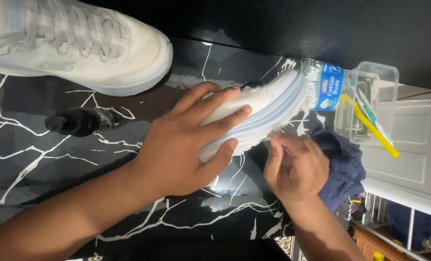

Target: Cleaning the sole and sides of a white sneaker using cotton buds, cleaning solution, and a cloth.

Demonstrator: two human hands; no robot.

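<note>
Left hand (186,145): I see it lying on the white sneaker (259,108), fingers spread and pressing over its side.
Right hand (295,166): fingers pinched together on something small at the sole; what it is, I cannot tell.
Sneaker place: on its side on the black marbled table (41,159).
Nearby: second sneaker (80,43), dark bottle (82,121), blue cloth (346,169).

Work surface: black tabletop (41,159) with white marble-like veining, glossy, catching soft reflections near the lower middle. Beyond its far edge, a dark, unlit band (297,24) fills the top of the view; no detail readable there. To the right, below table level, a white panelled cabinet door (413,145), evenly lit. Under it, a white wire rack (394,227) with dark items behind the bars, too blurred to identify. A patterned rug edge (288,244) shows at the bottom.
</note>
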